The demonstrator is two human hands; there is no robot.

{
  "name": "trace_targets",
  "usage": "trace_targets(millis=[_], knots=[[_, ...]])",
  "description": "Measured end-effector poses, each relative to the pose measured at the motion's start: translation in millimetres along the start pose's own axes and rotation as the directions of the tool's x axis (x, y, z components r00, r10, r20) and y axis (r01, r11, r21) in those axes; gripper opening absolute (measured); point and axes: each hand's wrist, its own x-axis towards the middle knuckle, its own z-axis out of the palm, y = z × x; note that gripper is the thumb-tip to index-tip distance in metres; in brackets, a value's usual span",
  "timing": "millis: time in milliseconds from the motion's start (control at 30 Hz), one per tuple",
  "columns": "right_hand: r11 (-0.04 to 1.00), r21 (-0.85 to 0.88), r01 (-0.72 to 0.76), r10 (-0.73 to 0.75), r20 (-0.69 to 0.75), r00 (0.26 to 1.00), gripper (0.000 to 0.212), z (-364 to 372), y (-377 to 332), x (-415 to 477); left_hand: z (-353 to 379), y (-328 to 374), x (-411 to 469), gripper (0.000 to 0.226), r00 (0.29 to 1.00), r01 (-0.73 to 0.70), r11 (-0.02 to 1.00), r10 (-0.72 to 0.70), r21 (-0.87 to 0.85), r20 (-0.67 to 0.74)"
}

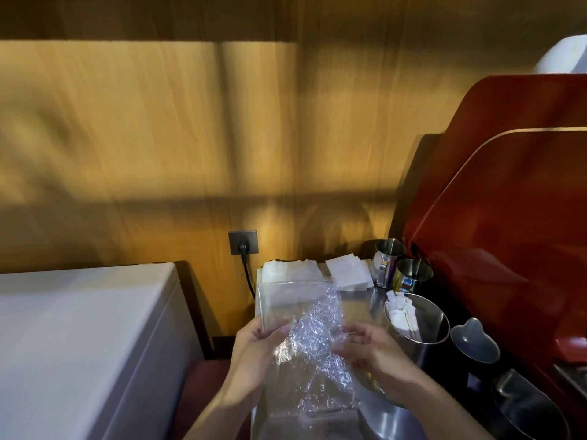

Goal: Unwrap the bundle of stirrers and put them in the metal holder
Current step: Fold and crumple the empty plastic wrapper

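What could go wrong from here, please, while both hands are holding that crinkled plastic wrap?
1. The plastic wrap is clear and loose between the left hand and right hand; any stirrers left inside could slip out unnoticed.
2. The metal holder stands close beside the right hand, so a quick pull might knock it over.

Wood-grain wall panel filled the background, streaked with light and shadow. Grey wall socket was set low in it, with a black plug in and its cable dropping behind the counter. White appliance top sat at the left. Big red machine stood on the right. Two stacks of white napkins lay at the back of the steel counter. Two small steel cups stood just beside the red machine, touching or nearly so. Two steel pitchers sat nearer, at the right.
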Motion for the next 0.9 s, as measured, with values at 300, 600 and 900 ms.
trace_targets(millis=[300, 600, 900], knots=[[0.989, -0.144, -0.043, 0.001, -0.283, 0.959, 0.011, 1, 39, 18, -9, -53, 13, 0.032, 0.980, 0.198, 0.942, -0.197, 0.271, -0.030], [0.966, -0.219, -0.137, 0.048, -0.368, 0.929, 0.027, 4, 67, 56, -13, -89, 36, 0.027, 0.966, 0.208, 0.901, -0.128, 0.380, -0.226], [0.925, -0.329, -0.189, 0.043, -0.403, 0.914, 0.009, 7, 72, 103, -14, -97, 71, 0.038, 0.991, 0.058, 0.782, 0.032, 0.621, -0.133]])
